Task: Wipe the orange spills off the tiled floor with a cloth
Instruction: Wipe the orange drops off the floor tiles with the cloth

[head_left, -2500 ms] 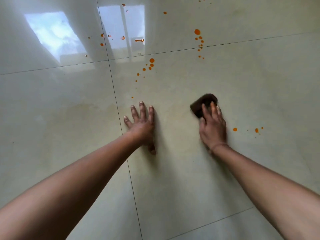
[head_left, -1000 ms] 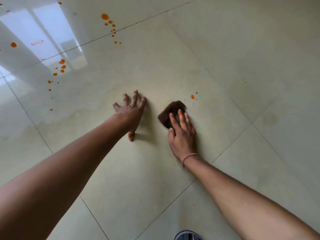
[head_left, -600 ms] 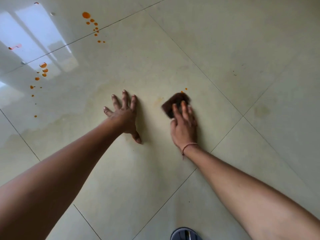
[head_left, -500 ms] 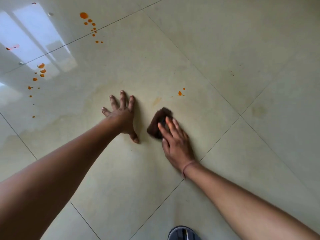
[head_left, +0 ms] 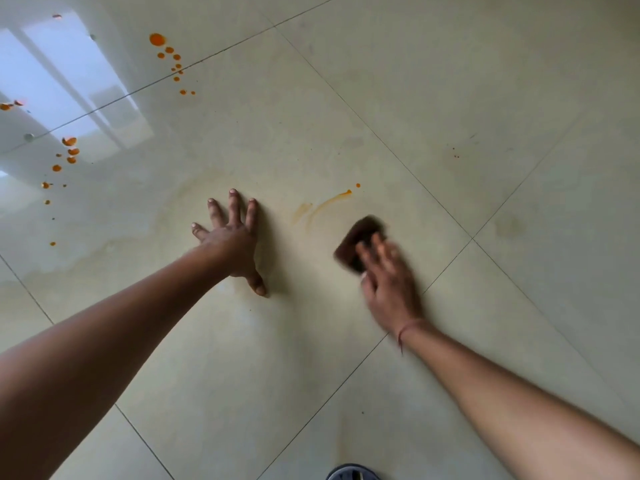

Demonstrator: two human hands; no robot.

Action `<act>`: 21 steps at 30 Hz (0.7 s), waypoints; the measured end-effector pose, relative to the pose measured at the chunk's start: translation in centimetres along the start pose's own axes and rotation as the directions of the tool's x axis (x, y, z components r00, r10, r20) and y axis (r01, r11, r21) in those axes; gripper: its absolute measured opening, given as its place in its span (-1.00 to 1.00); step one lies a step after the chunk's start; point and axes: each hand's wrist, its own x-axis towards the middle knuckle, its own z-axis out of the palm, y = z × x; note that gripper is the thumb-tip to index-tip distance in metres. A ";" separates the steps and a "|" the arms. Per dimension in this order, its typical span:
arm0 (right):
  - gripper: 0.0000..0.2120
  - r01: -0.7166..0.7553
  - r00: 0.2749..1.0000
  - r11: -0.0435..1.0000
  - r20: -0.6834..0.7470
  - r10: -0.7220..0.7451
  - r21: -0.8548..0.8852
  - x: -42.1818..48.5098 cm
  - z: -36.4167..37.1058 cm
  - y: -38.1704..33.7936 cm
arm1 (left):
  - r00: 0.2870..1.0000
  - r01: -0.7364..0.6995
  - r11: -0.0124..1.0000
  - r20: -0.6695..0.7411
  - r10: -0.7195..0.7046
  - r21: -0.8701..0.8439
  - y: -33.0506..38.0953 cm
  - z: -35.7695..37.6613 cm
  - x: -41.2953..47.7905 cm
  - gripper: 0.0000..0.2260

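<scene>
My right hand (head_left: 389, 282) presses a dark brown cloth (head_left: 358, 242) flat on the glossy pale tiled floor (head_left: 311, 341); hand and cloth are motion-blurred. Just beyond the cloth lies a smeared orange streak (head_left: 327, 204) ending in a small orange drop (head_left: 358, 185). My left hand (head_left: 233, 237) rests flat on the tile with fingers spread, left of the streak. More orange drops (head_left: 169, 53) dot the far tile, and another cluster (head_left: 67, 154) sits at the far left.
A window's bright reflection (head_left: 65, 84) glares on the far-left tiles. Tiny reddish specks (head_left: 455, 154) lie at the right. The toe of a blue shoe (head_left: 351, 472) shows at the bottom edge. Grout lines cross the floor diagonally.
My right hand has swept the cloth to the right from beside my left thumb, and the orange drop above it is now drawn into a streak. My left hand has stayed planted.
</scene>
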 end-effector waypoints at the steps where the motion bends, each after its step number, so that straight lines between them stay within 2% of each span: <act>1: -0.49 -0.158 0.986 0.987 -0.045 0.158 0.013 2.6 -0.4 0.8 | 1.000 0.002 1.000 -0.004 -0.003 -0.017 0.0 0.1 0.1 0.47; 2: -0.51 -0.322 0.940 0.945 -0.100 0.326 0.046 5.8 -0.7 0.8 | 1.000 0.004 0.999 -0.008 -0.004 -0.035 0.0 0.2 0.2 0.48; 3: -0.52 -0.425 0.893 0.902 -0.126 0.432 0.075 8.6 -1.0 0.0 | 1.000 0.002 0.998 -0.014 -0.003 -0.057 0.1 0.3 0.2 0.48; 4: -0.52 -0.437 0.888 0.895 -0.120 0.445 0.084 10.8 -0.2 -1.9 | 1.000 0.010 0.997 -0.019 -0.012 -0.075 -0.2 0.6 0.7 0.48; 5: -0.51 -0.371 0.919 0.925 -0.116 0.378 0.079 11.9 0.4 -4.1 | 1.000 0.006 0.996 -0.026 -0.008 -0.085 -0.3 0.7 0.8 0.48; 7: -0.51 -0.071 0.995 0.996 -0.071 0.075 0.053 10.2 2.3 -8.0 | 0.999 -0.007 0.995 -0.043 0.003 -0.102 -0.7 1.0 1.0 0.48; 9: -0.52 0.200 0.979 0.979 0.023 -0.200 0.029 4.8 2.6 -8.5 | 0.999 -0.015 0.994 -0.051 0.009 -0.110 -0.8 1.0 0.8 0.47; 10: -0.52 0.257 0.963 0.966 0.070 -0.259 0.037 2.5 2.1 -7.0 | 0.998 -0.019 0.994 -0.058 0.013 -0.108 -0.8 0.9 0.7 0.47; 11: -0.51 0.269 0.961 0.963 0.056 -0.270 0.021 1.8 1.4 -4.9 | 0.998 -0.021 0.994 -0.060 0.014 -0.106 -0.8 0.9 0.6 0.47; 12: -0.50 0.206 0.978 0.979 0.031 -0.206 0.011 2.4 0.8 -2.8 | 0.998 -0.019 0.994 -0.057 0.013 -0.109 -0.8 0.9 0.5 0.47; 13: -0.49 0.062 0.998 0.998 -0.001 -0.062 0.011 4.1 0.3 -1.3 | 0.998 -0.013 0.993 -0.055 0.006 -0.118 -0.7 0.9 0.5 0.47; 15: -0.47 -0.262 0.959 0.964 -0.094 0.265 0.047 8.9 0.0 -1.4 | 0.998 -0.012 0.992 -0.057 0.005 -0.122 -0.6 0.9 0.5 0.46; 16: -0.46 -0.305 0.944 0.951 -0.117 0.309 0.055 10.4 0.4 -3.5 | 0.998 -0.016 0.992 -0.067 0.008 -0.124 -0.7 1.0 0.7 0.46; 17: -0.46 -0.236 0.963 0.971 -0.124 0.239 0.040 10.7 1.2 -6.0 | 0.997 -0.021 0.991 -0.076 0.011 -0.129 -0.8 1.1 0.8 0.46; 19: -0.48 0.066 0.996 0.998 -0.056 -0.066 -0.008 7.4 2.9 -10.0 | 0.996 -0.028 0.990 -0.091 0.016 -0.137 -1.1 1.2 0.6 0.46; 20: -0.50 0.207 0.978 0.978 0.007 -0.207 -0.003 4.4 3.1 -10.5 | 0.995 -0.036 0.990 -0.101 0.022 -0.133 -1.1 1.2 0.6 0.45; 21: -0.50 0.286 0.956 0.958 0.061 -0.286 0.019 1.9 2.8 -9.7 | 0.994 -0.040 0.991 -0.109 0.026 -0.129 -1.2 1.2 0.5 0.45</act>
